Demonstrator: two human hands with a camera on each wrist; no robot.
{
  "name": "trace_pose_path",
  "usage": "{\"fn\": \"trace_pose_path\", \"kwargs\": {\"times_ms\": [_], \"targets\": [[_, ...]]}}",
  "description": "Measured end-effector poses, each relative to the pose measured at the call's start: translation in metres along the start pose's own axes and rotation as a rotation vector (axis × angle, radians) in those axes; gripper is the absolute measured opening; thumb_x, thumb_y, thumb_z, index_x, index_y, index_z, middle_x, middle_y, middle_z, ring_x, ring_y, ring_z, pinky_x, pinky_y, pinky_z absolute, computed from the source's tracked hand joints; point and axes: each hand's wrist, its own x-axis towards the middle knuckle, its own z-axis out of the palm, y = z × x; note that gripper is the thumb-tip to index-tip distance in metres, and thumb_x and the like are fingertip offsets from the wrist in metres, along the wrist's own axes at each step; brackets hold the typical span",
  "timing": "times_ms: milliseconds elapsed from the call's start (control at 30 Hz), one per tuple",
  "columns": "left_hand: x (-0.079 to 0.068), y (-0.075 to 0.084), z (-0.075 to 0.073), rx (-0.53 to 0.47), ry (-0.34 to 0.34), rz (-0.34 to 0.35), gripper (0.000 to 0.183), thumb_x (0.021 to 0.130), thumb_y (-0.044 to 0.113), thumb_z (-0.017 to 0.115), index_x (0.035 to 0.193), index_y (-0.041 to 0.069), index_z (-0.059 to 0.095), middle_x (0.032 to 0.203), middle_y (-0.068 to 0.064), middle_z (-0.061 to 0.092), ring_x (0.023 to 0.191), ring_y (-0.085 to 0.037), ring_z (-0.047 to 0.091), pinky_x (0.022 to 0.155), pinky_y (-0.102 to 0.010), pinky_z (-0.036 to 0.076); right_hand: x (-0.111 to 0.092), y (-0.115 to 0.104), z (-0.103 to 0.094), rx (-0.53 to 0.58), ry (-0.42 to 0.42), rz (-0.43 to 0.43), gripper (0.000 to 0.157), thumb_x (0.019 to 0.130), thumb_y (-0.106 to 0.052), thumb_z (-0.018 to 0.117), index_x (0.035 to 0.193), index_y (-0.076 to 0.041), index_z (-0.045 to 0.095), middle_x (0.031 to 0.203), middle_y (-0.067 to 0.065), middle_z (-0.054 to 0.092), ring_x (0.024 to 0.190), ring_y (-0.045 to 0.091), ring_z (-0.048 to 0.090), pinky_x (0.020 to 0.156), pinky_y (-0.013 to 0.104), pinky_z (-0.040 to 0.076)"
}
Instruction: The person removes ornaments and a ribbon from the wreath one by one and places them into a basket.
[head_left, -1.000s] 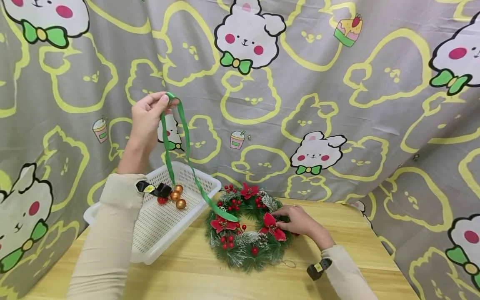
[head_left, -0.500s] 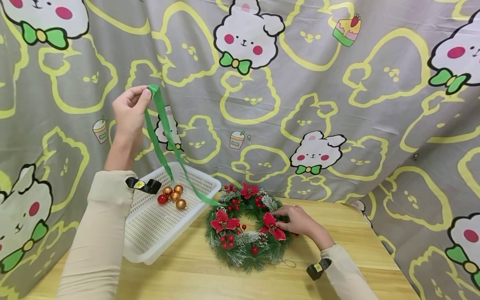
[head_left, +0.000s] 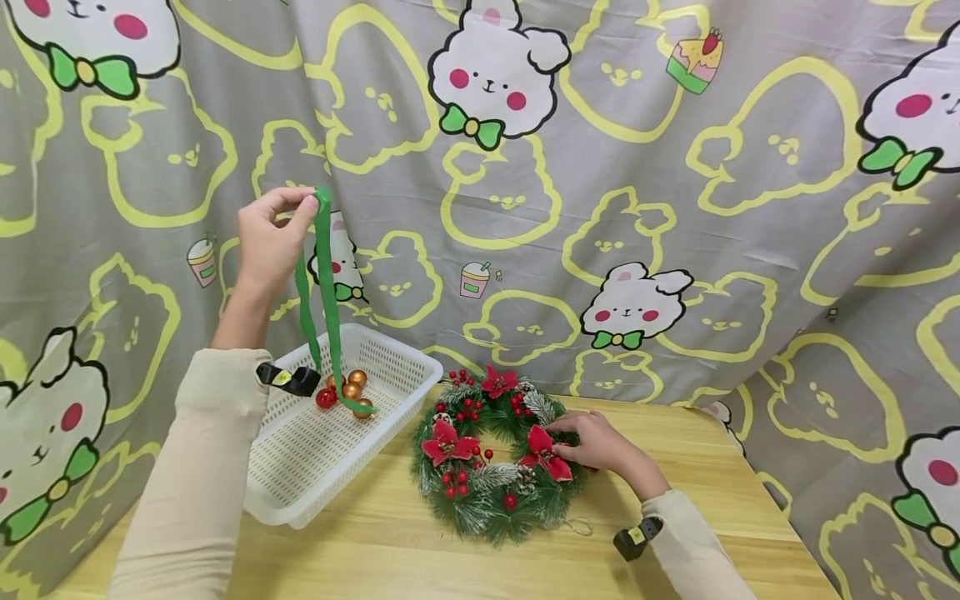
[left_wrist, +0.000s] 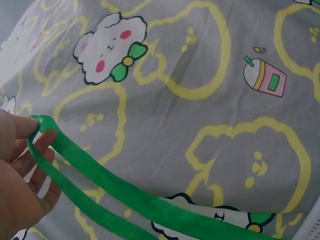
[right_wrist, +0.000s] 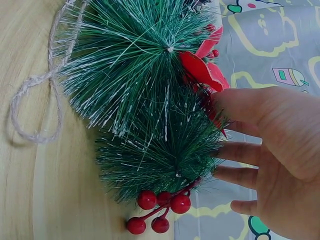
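Note:
High over the basket, my left hand [head_left: 272, 237] pinches a green ribbon [head_left: 327, 287] between thumb and fingertips. Two strands hang from the fingers, their lower parts overlapping the small balls in the head view. In the left wrist view the ribbon [left_wrist: 100, 172] folds over at the fingertips. On the table lies a green wreath [head_left: 480, 521] with frosted needles, red flowers and red berries. My right hand [head_left: 600, 442] holds its right side. The thumb lies by a red flower [right_wrist: 202, 70] in the right wrist view, and the fingers reach in behind the needles.
A white perforated basket [head_left: 300, 500] stands left of the wreath, with several gold balls [head_left: 357, 378] and a red ball [head_left: 326, 397] inside. A twine loop [right_wrist: 36, 107] sticks out from the wreath. Behind the wooden table [head_left: 675, 550] hangs a patterned grey curtain [head_left: 525, 225].
The ribbon's lower end has left the wreath and now hangs over the basket. My left hand moved left and up, then slightly back right and down. The right hand stays at the wreath.

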Motion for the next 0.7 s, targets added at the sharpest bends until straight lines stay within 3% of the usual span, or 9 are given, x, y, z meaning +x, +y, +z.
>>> {"fn": "trace_pose_path", "kwargs": {"times_ms": [233, 433, 567, 700], "targets": [[-0.011, -0.001, -0.005, 0.169, -0.121, 0.007, 0.027, 0.099, 0.026, 0.066, 0.112, 0.004, 0.076, 0.096, 0.021, 0.068, 0.077, -0.001, 0.066, 0.069, -0.016, 0.048, 0.001, 0.003, 0.001, -0.018, -0.002, -0.021, 0.032, 0.095, -0.022, 0.072, 0.125, -0.01, 0.073, 0.125, 0.011, 0.071, 0.123, 0.037, 0.062, 0.105, 0.071, 0.035], [-0.016, -0.006, -0.014, 0.322, -0.382, -0.057, 0.034, 0.101, 0.032, 0.063, 0.117, 0.003, 0.072, 0.096, 0.016, 0.071, 0.082, 0.005, 0.063, 0.077, -0.02, 0.045, 0.003, 0.006, 0.002, -0.021, -0.01, -0.02, 0.032, 0.095, -0.023, 0.072, 0.125, -0.01, 0.073, 0.125, 0.011, 0.071, 0.124, 0.037, 0.062, 0.105, 0.071, 0.035], [-0.016, -0.012, -0.017, 0.419, -0.57, -0.095, 0.033, 0.103, 0.029, 0.061, 0.116, 0.001, 0.071, 0.095, 0.006, 0.073, 0.091, -0.007, 0.061, 0.083, -0.029, 0.047, 0.003, 0.007, 0.002, -0.032, -0.012, -0.022, 0.033, 0.095, -0.024, 0.072, 0.125, -0.01, 0.073, 0.126, 0.01, 0.071, 0.123, 0.036, 0.062, 0.105, 0.07, 0.036], [-0.017, -0.021, -0.018, 0.498, -0.715, -0.113, 0.032, 0.104, 0.026, 0.059, 0.116, 0.0, 0.071, 0.109, -0.013, 0.074, 0.107, -0.025, 0.062, 0.093, -0.046, 0.048, 0.003, 0.007, 0.001, -0.039, -0.012, -0.028, 0.033, 0.095, -0.024, 0.072, 0.125, -0.01, 0.073, 0.125, 0.01, 0.072, 0.123, 0.036, 0.062, 0.104, 0.07, 0.037]]}}
